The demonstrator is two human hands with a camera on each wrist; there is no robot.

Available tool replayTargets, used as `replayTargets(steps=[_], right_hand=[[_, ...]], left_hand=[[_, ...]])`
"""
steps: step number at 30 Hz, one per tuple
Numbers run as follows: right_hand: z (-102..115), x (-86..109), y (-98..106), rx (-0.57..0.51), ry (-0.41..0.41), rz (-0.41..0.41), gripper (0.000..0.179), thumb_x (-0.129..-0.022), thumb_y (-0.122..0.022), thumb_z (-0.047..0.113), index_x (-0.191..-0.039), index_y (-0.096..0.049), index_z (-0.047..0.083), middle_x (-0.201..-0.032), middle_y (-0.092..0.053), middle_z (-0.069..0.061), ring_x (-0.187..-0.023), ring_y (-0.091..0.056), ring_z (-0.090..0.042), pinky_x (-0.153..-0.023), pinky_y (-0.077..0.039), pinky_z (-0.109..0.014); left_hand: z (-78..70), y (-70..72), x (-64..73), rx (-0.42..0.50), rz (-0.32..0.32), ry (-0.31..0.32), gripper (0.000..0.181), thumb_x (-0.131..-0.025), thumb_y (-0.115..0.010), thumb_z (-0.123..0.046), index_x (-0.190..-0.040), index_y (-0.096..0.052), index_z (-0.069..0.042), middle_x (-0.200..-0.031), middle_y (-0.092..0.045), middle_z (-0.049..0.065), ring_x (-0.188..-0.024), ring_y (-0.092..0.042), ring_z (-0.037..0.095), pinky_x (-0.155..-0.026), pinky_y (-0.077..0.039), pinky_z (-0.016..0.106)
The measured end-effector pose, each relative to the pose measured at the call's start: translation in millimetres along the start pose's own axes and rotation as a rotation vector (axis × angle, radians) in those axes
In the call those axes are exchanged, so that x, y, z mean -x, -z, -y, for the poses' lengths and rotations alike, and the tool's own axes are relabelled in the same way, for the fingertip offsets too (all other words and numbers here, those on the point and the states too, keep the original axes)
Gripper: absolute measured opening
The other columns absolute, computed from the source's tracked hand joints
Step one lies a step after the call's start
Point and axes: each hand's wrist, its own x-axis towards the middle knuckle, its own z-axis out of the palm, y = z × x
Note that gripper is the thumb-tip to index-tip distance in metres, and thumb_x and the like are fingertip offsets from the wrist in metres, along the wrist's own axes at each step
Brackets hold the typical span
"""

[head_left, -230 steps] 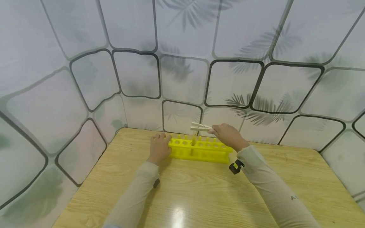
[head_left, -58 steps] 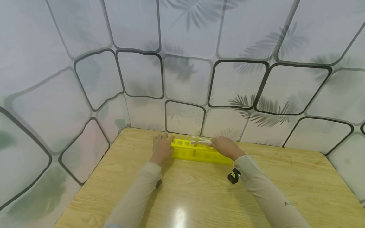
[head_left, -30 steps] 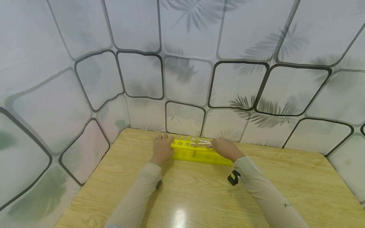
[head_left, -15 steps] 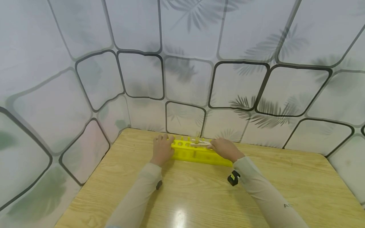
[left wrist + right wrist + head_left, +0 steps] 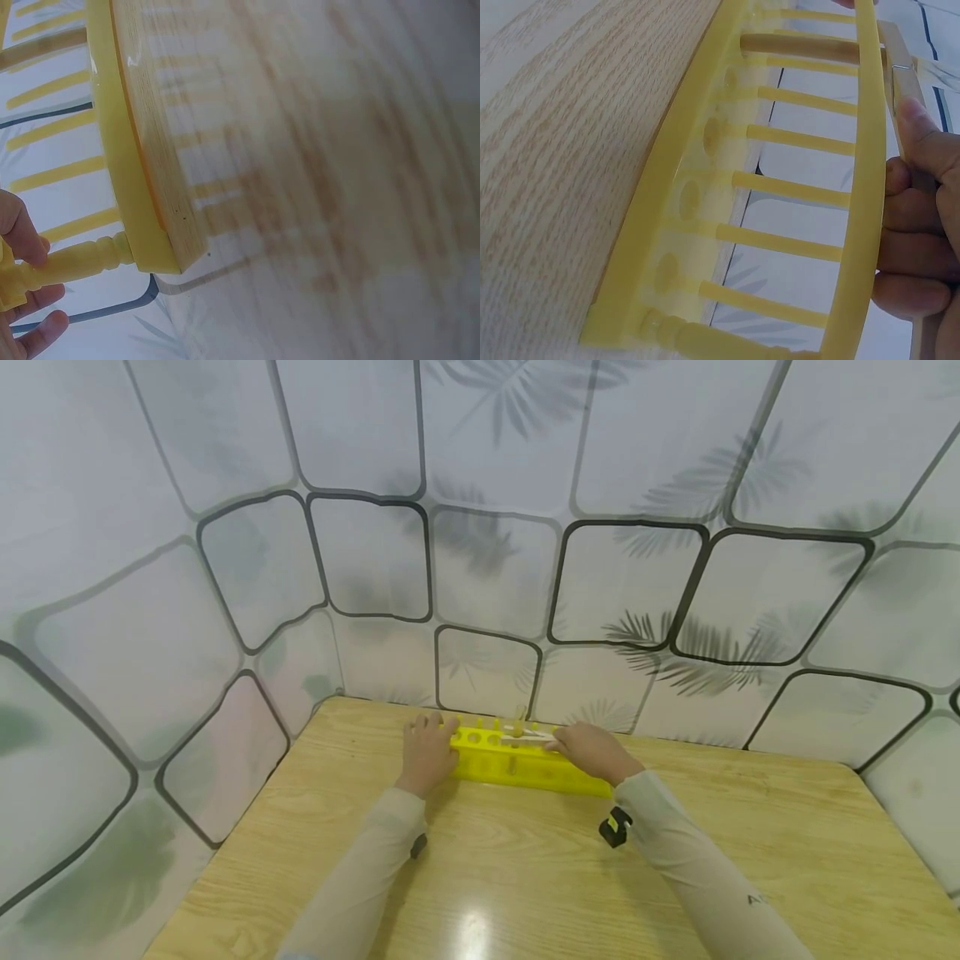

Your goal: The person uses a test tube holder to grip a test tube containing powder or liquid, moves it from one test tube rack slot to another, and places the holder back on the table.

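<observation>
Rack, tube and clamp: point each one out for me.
Rack (image 5: 543, 772), head view: its front side.
Tube (image 5: 802, 47), right wrist view: the stretch inside the rack.
Clamp (image 5: 902, 81), right wrist view: a wooden arm.

yellow rack on wood-grain table

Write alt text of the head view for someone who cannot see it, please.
The left hand grips one end of a yellow rack while the right hand holds a clamp at a tube in it. Behind the table is a patterned wall.
</observation>
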Motion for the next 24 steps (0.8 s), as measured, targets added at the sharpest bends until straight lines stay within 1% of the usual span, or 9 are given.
replayTargets(steps=[5,12,16,20,24], right_hand=[[1.3,0.3,2.3,0.003,0.004,0.004,0.031,-0.095,-0.049,0.029,-0.07,-0.052,0.011,-0.057,-0.033,0.005,-0.052,-0.029,-0.008,-0.059,-0.036,-0.026],[4.3,1.5,6.3,-0.021,-0.01,0.029,0.031,-0.096,-0.048,0.029,-0.073,-0.054,0.009,-0.058,-0.034,0.004,-0.053,-0.03,-0.009,-0.06,-0.036,-0.027],[4.2,2.0,7.1,-0.032,-0.004,0.036,0.031,-0.096,-0.048,0.029,-0.074,-0.055,0.009,-0.058,-0.035,0.004,-0.054,-0.03,-0.009,-0.061,-0.036,-0.027],[3.6,2.3,7.4,-0.038,0.003,0.037,0.032,-0.096,-0.048,0.029,-0.073,-0.054,0.008,-0.058,-0.033,0.004,-0.053,-0.029,-0.009,-0.06,-0.035,-0.027],[2.7,2.5,6.9,-0.046,-0.007,0.046,0.033,-0.096,-0.048,0.03,-0.073,-0.054,0.007,-0.058,-0.032,0.004,-0.053,-0.028,-0.009,-0.06,-0.034,-0.027]], left_hand=[[-0.6,0.8,0.2,0.008,-0.007,-0.003,0.045,-0.074,-0.069,-0.015,-0.118,-0.06,-0.017,-0.107,-0.059,0.011,-0.097,-0.053,0.031,-0.09,-0.04,0.051],[-1.0,2.1,0.2,0.009,0.001,0.004,0.046,-0.075,-0.068,-0.015,-0.12,-0.059,-0.017,-0.11,-0.058,0.012,-0.099,-0.052,0.031,-0.093,-0.039,0.052],[-0.7,1.7,0.0,0.012,0.0,0.005,0.046,-0.075,-0.068,-0.015,-0.12,-0.059,-0.017,-0.11,-0.058,0.012,-0.1,-0.052,0.031,-0.093,-0.039,0.052],[-0.1,0.8,0.1,0.02,-0.003,0.005,0.046,-0.075,-0.068,-0.015,-0.119,-0.059,-0.017,-0.11,-0.059,0.012,-0.099,-0.052,0.031,-0.092,-0.039,0.051],[-0.2,0.0,0.5,0.019,0.006,0.009,0.046,-0.075,-0.068,-0.015,-0.12,-0.059,-0.017,-0.11,-0.059,0.012,-0.1,-0.051,0.031,-0.093,-0.038,0.052]])
